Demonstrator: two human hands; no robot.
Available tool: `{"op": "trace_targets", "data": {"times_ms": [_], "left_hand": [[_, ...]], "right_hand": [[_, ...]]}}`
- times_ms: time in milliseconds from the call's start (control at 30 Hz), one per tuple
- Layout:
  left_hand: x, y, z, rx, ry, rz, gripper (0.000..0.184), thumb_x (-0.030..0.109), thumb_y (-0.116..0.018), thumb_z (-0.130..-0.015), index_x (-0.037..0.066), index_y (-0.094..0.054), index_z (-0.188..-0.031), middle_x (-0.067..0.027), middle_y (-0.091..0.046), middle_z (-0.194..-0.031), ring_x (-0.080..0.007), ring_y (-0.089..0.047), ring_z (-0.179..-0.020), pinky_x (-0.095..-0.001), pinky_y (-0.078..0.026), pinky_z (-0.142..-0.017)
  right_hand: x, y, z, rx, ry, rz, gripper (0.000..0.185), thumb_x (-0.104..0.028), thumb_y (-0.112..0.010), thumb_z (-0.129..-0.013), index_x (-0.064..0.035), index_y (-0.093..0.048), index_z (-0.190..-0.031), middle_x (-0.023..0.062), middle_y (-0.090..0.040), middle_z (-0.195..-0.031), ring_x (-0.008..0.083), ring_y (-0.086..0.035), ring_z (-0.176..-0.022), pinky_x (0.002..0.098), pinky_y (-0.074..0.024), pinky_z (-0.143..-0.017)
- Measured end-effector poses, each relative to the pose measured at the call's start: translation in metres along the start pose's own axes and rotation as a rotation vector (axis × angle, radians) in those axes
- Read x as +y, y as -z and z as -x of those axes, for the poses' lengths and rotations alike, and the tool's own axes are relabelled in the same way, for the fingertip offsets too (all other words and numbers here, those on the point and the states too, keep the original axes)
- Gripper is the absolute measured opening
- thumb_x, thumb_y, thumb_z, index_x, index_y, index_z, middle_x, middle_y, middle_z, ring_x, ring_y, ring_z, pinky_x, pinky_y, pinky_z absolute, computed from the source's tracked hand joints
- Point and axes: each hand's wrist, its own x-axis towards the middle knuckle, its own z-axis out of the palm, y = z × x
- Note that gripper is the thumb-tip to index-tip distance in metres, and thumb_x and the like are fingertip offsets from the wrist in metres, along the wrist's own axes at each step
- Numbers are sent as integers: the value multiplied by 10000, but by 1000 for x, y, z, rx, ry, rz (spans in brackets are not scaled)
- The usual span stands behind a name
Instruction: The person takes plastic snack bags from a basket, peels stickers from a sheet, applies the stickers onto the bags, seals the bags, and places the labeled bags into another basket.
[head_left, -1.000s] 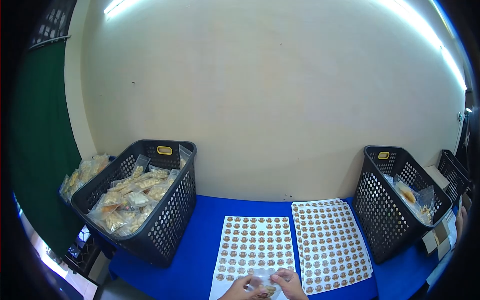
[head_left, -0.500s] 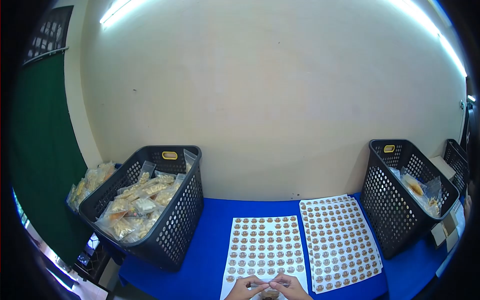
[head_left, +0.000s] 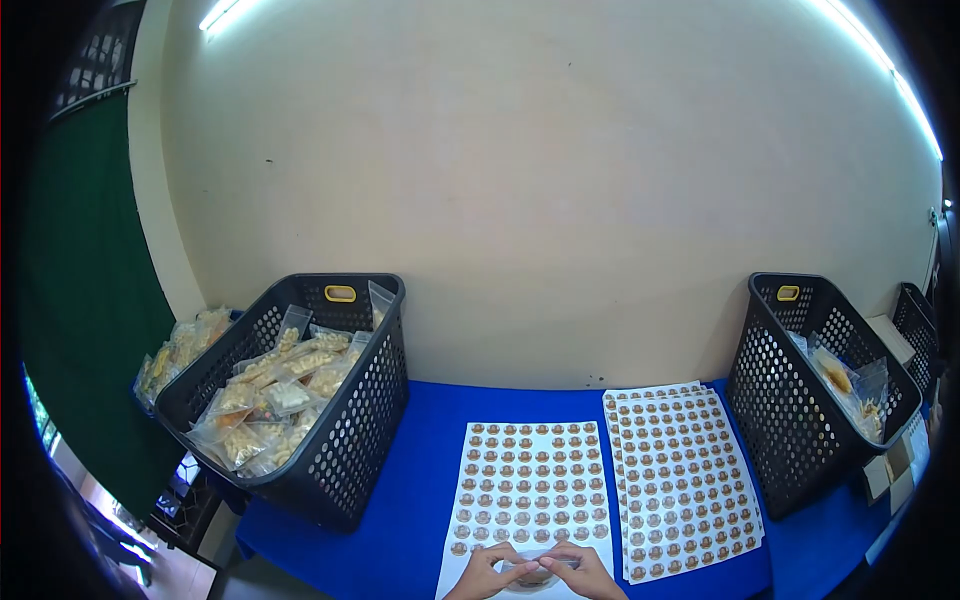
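Note:
At the bottom edge of the head view, my left hand [head_left: 487, 575] and my right hand [head_left: 584, 574] pinch the top of a small clear zip bag [head_left: 534, 580] between thumbs and fingertips. Something brownish shows inside the bag; its lower part is cut off by the frame. Beneath the hands lies a white sheet of round brown stickers [head_left: 530, 477], with a gap in its top row. To its right is a stack of similar sticker sheets [head_left: 686, 482], slightly fanned.
On the left stands a dark perforated basket [head_left: 350, 450] full of bagged snacks [head_left: 290, 390]. More bags [head_left: 190, 345] sit behind it. Another dark basket [head_left: 790, 430] at right holds a few bags [head_left: 845, 385]. A blue cloth [head_left: 430, 440] covers the table against the wall.
The camera view has shifted slightly, so the baskets and sheets appear a little higher. Both hands keep pinching the bag's top, with their fingers slightly shifted.

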Motion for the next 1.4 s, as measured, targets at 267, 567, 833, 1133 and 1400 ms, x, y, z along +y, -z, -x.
{"op": "trace_targets", "data": {"times_ms": [267, 567, 833, 1133, 1400], "left_hand": [[-23, 2, -1, 75, -107, -48, 181, 187, -556, -740, 48, -549, -624, -62, -496, -590, -144, -466, -557, -287, -375, -529], [-28, 8, -3, 60, 59, 253, 329, 133, -552, -738, 18, -443, -1026, -114, -477, -975, -214, -467, -915, -318, -399, -762], [-26, -36, -1, -41, -277, -52, 714, 262, -636, -660, 45, -233, -1208, -121, -174, -1255, -259, -229, -1142, -356, -287, -891], [-11, -15, -3, 60, 68, 200, 234, 167, -518, -764, -14, -539, -909, -131, -554, -849, -197, -549, -751, -296, -462, -658], [-7, -20, 0, 22, 80, 218, 238, 179, -565, -730, 5, -548, -892, -121, -559, -824, -195, -548, -740, -310, -461, -632]], "right_hand": [[22, 1, -6, 154, 191, 272, 152, -149, -526, -754, -3, -568, -760, 82, -513, -689, 172, -492, -639, 281, -387, -584], [6, 4, 1, 380, 100, 88, 199, -161, -545, -744, 13, -574, -835, 69, -522, -737, 135, -479, -674, 248, -383, -576], [26, -14, -2, 341, 471, 406, 255, -164, -513, -752, -40, -534, -974, 138, -397, -1112, 231, -402, -970, 330, -295, -795], [7, -11, 6, 616, 475, 365, 424, -270, -592, -684, -70, -466, -1036, 173, -275, -1201, 307, -239, -1102, 432, -155, -881], [17, 2, 8, 185, 47, -113, 205, -191, -491, -781, -24, -538, -889, 92, -549, -865, 175, -508, -848, 307, -385, -743]]}}
